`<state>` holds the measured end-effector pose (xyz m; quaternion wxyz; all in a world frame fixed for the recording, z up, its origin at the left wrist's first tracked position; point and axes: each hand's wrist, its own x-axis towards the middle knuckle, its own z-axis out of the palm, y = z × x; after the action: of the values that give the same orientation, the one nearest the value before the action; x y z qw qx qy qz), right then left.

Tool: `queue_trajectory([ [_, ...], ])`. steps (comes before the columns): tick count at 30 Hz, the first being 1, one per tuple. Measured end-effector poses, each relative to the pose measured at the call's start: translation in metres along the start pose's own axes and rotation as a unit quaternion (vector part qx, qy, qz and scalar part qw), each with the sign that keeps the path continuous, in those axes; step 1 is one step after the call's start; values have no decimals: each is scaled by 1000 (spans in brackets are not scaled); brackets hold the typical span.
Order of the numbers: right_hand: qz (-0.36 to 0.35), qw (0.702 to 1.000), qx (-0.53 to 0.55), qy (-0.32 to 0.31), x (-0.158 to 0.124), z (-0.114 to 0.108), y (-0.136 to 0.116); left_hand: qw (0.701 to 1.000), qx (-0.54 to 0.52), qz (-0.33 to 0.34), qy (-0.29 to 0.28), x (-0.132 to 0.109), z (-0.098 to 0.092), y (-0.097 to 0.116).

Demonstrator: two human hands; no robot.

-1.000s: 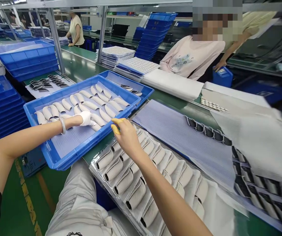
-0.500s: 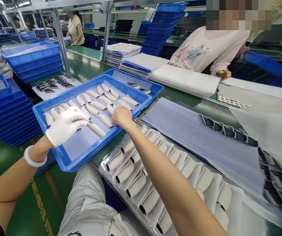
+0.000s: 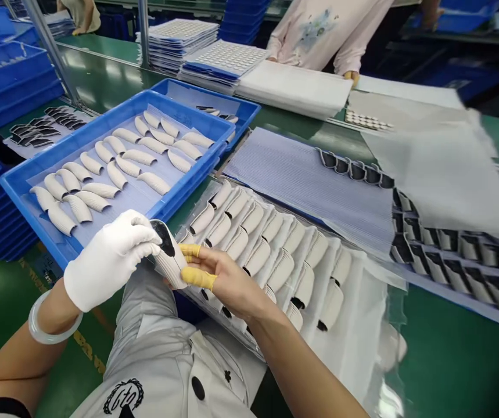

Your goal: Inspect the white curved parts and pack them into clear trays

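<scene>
The person's left hand (image 3: 110, 261), in a white cotton glove, is closing around the upper end of one ribbed white curved piece (image 3: 171, 266), whose black-marked tip is facing upward. The right hand (image 3: 227, 280), bare except for two yellow finger cots (image 3: 197, 278), is held half open, with both covered fingers pressing against the piece from the other side. The single piece is being held between the two hands, above the near edge of a clear plastic tray (image 3: 197, 293) and just beside the corner of a blue tray (image 3: 75, 137).

The blue tray is holding about two dozen similar pieces, lying in rows; the exact count is uncertain. The clear tray is carrying more than a dozen white pieces, seated in its slots. Farther along the green workbench (image 3: 101, 81), a blue ribbed sheet (image 3: 301, 186) is carrying a row of five dark-edged pieces. Across the bench, one co-worker in a pink top (image 3: 310, 29) is standing with a hand near a white stack (image 3: 295, 87).
</scene>
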<state>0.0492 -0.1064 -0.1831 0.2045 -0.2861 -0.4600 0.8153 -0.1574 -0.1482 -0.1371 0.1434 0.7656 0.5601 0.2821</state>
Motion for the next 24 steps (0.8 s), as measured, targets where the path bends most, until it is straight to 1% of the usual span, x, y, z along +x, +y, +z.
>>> queue_trajectory([
  [2,-5,999,28,20,-6,-3,5,1000,5,8,5,4,9,4],
  [4,-13,997,59,39,-12,-5,8,1000,0,4,26,7,19,7],
  [7,-42,993,95,60,-17,-5,13,994,-21,-52,90,9,37,12],
  [8,-56,991,102,67,-19,-4,14,992,-33,-77,99,9,44,14],
  [9,-71,989,106,78,-20,-4,15,989,-48,-100,93,8,51,16],
  [11,-97,983,104,115,-22,-4,17,987,-84,-128,44,7,64,22],
  [14,-114,976,86,166,-26,-4,18,983,-126,-133,-28,5,75,31],
  [16,-113,975,80,174,-29,-5,20,980,-149,-123,-50,4,78,34],
  [18,-121,974,67,178,-31,-5,21,977,-174,-111,-61,3,77,34],
  [20,-142,970,33,194,-34,-3,23,972,-200,-101,-65,3,76,31],
  [22,-168,960,-32,220,-35,-1,25,969,-218,-101,-62,6,75,29],
  [24,-190,941,-113,257,-36,2,29,967,-218,-120,-46,10,75,28],
])
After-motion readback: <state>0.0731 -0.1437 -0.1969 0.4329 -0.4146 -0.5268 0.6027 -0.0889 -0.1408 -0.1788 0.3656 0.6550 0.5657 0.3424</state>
